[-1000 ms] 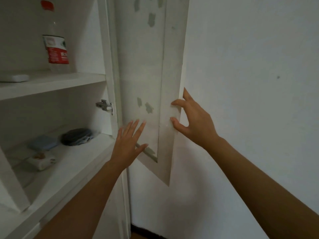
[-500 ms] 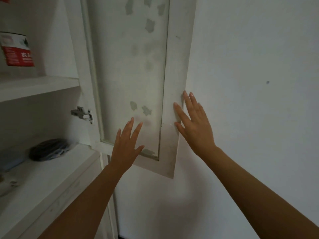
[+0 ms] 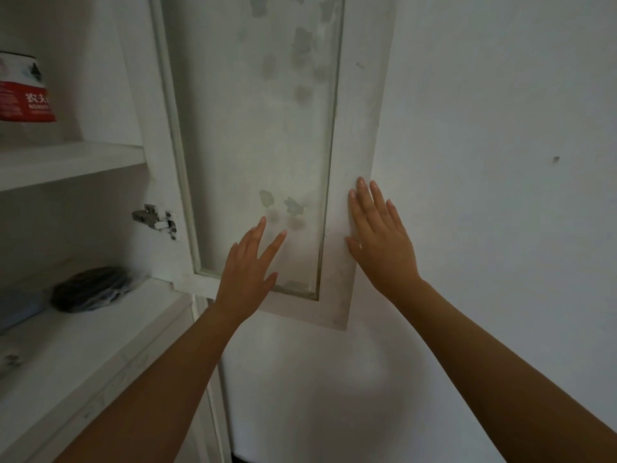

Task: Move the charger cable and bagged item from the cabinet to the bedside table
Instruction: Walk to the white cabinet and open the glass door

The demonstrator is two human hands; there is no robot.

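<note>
A dark coiled thing in a clear bag (image 3: 91,289) lies on the lower shelf (image 3: 100,342) of the white cabinet, at the left. Whether it is the charger cable or the bagged item I cannot tell. A blue-grey object (image 3: 18,309) lies just left of it, cut by the frame edge. The cabinet's glass-panelled door (image 3: 267,145) stands swung wide against the wall. My right hand (image 3: 380,242) lies flat on the door's outer frame, fingers together and holding nothing. My left hand (image 3: 248,272) hovers with spread fingers over the lower glass, empty.
A plastic bottle with a red label (image 3: 25,91) stands on the upper shelf (image 3: 70,162). A metal hinge (image 3: 155,222) joins door and cabinet side. A bare white wall (image 3: 500,195) fills the right half of the view.
The door has swung further open toward the wall. My right hand went from gripping its edge to lying flat on the frame. The view shifted right, so less of the shelves shows.
</note>
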